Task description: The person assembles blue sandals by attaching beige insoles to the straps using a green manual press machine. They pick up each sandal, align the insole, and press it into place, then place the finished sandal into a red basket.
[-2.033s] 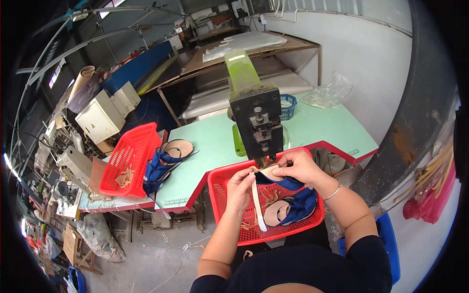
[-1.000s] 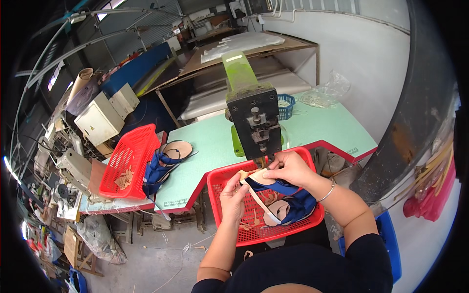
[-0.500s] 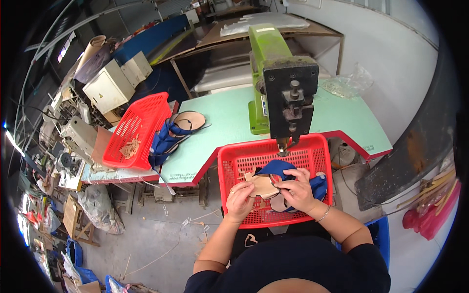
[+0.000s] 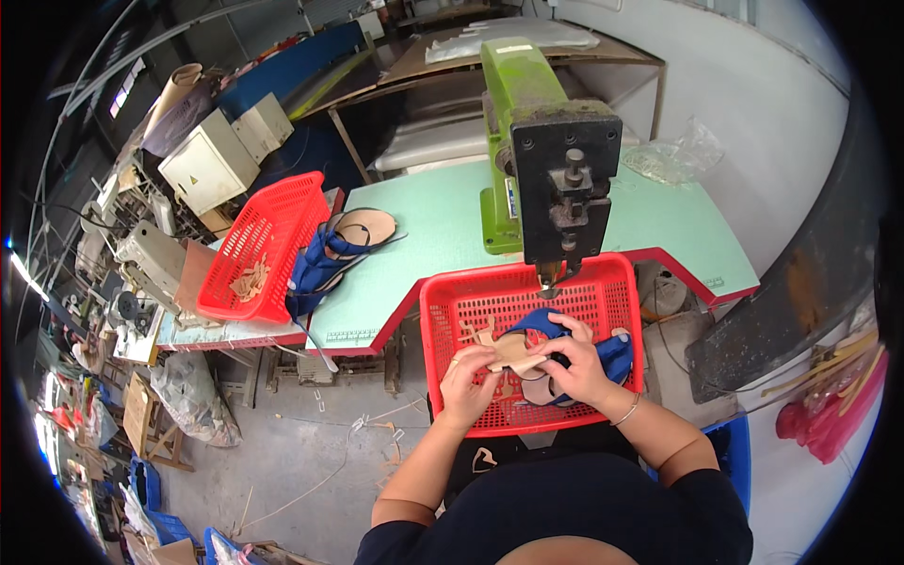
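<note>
Both my hands work inside a red plastic basket resting on my lap. My left hand and my right hand together grip a tan leather sandal piece held over the basket. Under it lie blue sandal straps and tan soles. The head of a green press machine hangs just above the basket's far rim.
The machine stands on a pale green table. To the left sit a second red basket with tan scraps and blue-strapped sandals. Old machines and boxes crowd the far left. Grey concrete floor lies below.
My hands have come down from the press head into the basket, and the long tan strap seen before is now a tan piece held low between both hands.
</note>
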Demonstrator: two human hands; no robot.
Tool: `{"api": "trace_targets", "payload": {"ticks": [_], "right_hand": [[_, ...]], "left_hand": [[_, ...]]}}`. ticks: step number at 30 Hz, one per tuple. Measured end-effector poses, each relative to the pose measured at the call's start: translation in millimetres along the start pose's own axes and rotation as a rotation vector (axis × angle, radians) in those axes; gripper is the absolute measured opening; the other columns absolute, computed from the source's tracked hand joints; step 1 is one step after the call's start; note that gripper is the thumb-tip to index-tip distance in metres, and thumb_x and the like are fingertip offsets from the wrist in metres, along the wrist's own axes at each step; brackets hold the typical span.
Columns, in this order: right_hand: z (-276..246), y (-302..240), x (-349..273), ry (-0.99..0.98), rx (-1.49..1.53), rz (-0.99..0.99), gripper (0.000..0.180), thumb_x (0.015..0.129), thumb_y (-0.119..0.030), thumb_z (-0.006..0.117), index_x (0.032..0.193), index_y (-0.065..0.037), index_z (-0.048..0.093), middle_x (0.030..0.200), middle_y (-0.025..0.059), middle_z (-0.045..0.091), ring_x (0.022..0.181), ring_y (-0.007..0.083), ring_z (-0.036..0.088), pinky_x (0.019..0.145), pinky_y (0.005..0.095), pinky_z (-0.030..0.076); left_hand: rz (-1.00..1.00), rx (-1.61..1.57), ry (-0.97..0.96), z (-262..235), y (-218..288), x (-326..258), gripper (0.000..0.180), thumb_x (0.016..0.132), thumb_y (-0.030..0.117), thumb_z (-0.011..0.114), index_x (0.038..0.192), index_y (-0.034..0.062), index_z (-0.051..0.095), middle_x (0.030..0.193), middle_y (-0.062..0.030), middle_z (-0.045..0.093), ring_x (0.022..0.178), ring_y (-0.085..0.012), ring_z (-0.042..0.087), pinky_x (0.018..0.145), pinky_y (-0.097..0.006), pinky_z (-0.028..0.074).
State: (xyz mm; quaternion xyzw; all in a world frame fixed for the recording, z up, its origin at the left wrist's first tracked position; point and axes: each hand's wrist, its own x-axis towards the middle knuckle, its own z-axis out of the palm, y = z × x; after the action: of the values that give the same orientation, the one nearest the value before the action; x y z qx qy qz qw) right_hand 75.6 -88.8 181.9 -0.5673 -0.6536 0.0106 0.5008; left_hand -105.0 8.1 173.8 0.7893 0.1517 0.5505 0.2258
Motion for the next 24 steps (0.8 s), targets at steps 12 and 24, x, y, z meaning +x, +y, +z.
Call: {"api": "trace_targets", "payload": {"ticks": [12, 24], "right_hand": [[-75.8, 14.8, 62.9, -0.049, 0.415, 0.382, 0.018, 0.075, -0.006, 0.068, 0.089, 0.001, 0.061, 0.082, 0.0031, 0.058, 0.073, 0.0087, 0.053, 0.066, 0.0231, 0.044], [-73.3, -15.8, 85.5, -0.121, 0.551, 0.498, 0.018, 0.074, -0.006, 0.069, 0.085, 0.005, 0.059, 0.072, 0.0074, 0.063, 0.065, 0.0086, 0.059, 0.057, 0.0208, 0.046]], "left_hand": [[-0.494, -0.540, 0.031, 62.6, 19.8, 61.5, 0.023, 0.071, -0.007, 0.069, 0.086, 0.0022, 0.054, 0.083, -0.0050, 0.058, 0.072, -0.0093, 0.058, 0.064, -0.022, 0.049], [-0.704, -0.877, 0.142, 44.6, 25.5, 72.3, 0.023, 0.073, -0.005, 0.067, 0.086, 0.0055, 0.052, 0.076, -0.0025, 0.059, 0.065, -0.0058, 0.054, 0.057, -0.017, 0.044]]}}
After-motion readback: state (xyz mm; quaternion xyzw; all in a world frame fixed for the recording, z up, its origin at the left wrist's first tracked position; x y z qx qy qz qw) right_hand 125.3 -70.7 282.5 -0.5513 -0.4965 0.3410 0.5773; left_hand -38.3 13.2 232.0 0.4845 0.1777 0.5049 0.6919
